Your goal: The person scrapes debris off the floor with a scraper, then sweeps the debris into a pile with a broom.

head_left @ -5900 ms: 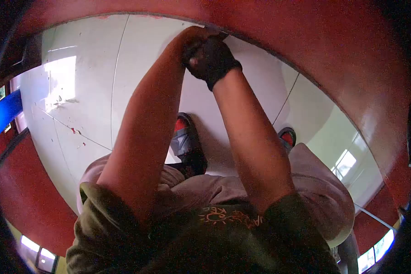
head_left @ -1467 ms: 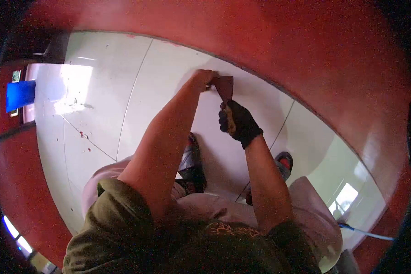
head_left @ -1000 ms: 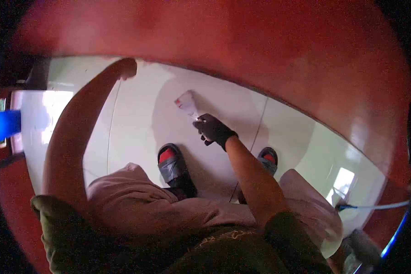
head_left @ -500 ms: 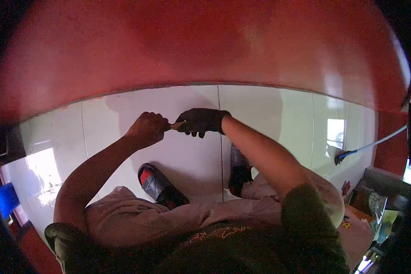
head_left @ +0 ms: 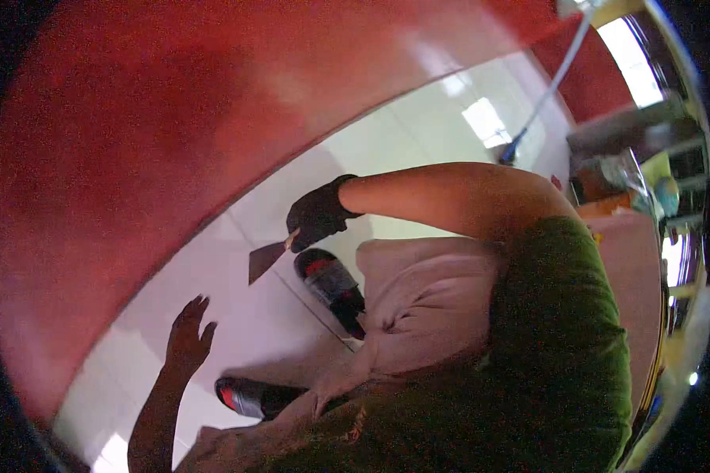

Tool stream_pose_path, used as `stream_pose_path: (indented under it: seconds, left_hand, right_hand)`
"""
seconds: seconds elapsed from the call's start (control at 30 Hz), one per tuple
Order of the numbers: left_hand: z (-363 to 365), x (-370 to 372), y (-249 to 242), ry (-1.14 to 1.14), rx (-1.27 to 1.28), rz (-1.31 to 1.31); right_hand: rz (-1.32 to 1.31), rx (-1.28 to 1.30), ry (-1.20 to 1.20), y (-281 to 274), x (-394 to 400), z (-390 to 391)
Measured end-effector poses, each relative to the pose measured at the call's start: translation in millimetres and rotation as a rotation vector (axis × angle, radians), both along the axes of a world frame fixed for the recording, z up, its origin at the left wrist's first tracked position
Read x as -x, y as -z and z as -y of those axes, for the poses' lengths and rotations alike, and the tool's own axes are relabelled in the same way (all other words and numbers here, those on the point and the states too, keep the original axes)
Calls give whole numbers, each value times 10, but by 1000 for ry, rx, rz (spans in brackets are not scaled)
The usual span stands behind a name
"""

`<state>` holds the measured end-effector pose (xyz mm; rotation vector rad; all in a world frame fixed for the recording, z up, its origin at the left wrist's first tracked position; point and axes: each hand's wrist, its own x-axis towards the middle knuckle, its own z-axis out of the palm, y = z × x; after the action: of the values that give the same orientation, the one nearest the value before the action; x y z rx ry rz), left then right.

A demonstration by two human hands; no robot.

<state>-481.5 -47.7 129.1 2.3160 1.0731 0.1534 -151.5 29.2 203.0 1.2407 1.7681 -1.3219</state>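
My right hand, in a black glove, is closed round the handle of a putty knife. Its flat, flared blade points down and left, over the pale floor tiles. Most of the handle is hidden inside the glove. Bare and holding nothing, my left hand is below and left of the blade, with thumb and fingers apart. A gap separates it from the knife.
A red wall curves along the far edge of the white tiled floor. My sandals stand on the tiles. A long-handled tool with a pale pole rests at upper right, near assorted items.
My left hand has let go of the putty knife and moved down and left, opening. The knife is now in my gloved right hand. The view has turned and tilted.
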Motion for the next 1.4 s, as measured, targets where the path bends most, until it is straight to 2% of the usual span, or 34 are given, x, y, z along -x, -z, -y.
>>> stream_pose_path:
  seconds: [0.07, 0.17, 0.27, 0.33, 0.43, 0.5, 0.6, 0.67, 0.73, 0.8, 0.87, 0.93, 0.97, 1.0, 1.03, 1.1, 1.13, 1.2, 1.27, 1.3, 1.33, 1.4]
  left_hand:
    - [-4, 35, 54, 10, 9, 9]
    - [15, 43, 179, 12, 24, -30]
    - [-232, -53, 280, 53, 60, 38]
    - [-275, -205, 224, 67, 123, 55]
    - [-391, -371, 179, 141, 113, 83]
    - [-452, -514, 98, 165, 99, 78]
    - [-531, -757, -121, 128, -71, 82]
    - [-549, -956, -365, 186, -201, 68]
    - [-555, -1167, -501, 215, -184, 89]
    - [-551, -1409, -654, 376, 31, 56]
    - [-543, -1662, -778, 434, -46, 107]
    - [-554, -1870, -806, 395, 221, 46]
    - [-544, -1946, -760, 433, 144, 134]
    - [-525, -2013, -786, 433, 151, 107]
    - [-504, -2119, -829, 403, 208, 55]
    - [-477, -2306, -918, 350, 290, -24]
    - [-485, -2327, -864, 332, 283, -37]
    - [-506, -2378, -720, 354, 203, 108]
    - [-470, -2444, -734, 275, 219, 51]
    - [-459, -2453, -699, 246, 145, 46]
    - [-457, -2480, -686, 217, 75, 40]
    - [-469, -2519, -661, 188, 105, 15]
  right_hand:
    - [-19, -52, 117, -24, -417, 79]
    - [-112, 17, 452, 40, -813, 199]
    - [-85, -74, 608, 35, -808, 212]
    - [-119, -123, 592, 35, -808, 307]
    - [-50, 15, 732, 159, -809, 368]
    - [-87, 62, 714, 218, -865, 414]
    - [-139, 120, 653, 210, -852, 420]
    - [-240, 100, 558, 151, -752, 451]
    - [-304, 66, 508, 103, -632, 510]
    - [-608, 41, 529, 286, -579, 569]
    - [-597, 28, 538, 52, -588, 695]
    - [-588, 30, 491, -167, -705, 780]
    - [-560, 82, 505, -201, -767, 811]
    - [-534, 131, 513, -206, -845, 812]
    - [-600, 260, 556, -173, -979, 763]
    - [-580, 255, 525, -142, -1126, 659]
    - [-541, 258, 508, -127, -1166, 603]
    - [-592, 284, 418, -24, -1242, 464]
    - [-514, 331, 385, 70, -1240, 271]
    - [-546, 445, 397, 110, -1242, 155]
    - [-553, 447, 380, 164, -1236, 76]
    - [-560, 429, 318, 274, -1214, 13]
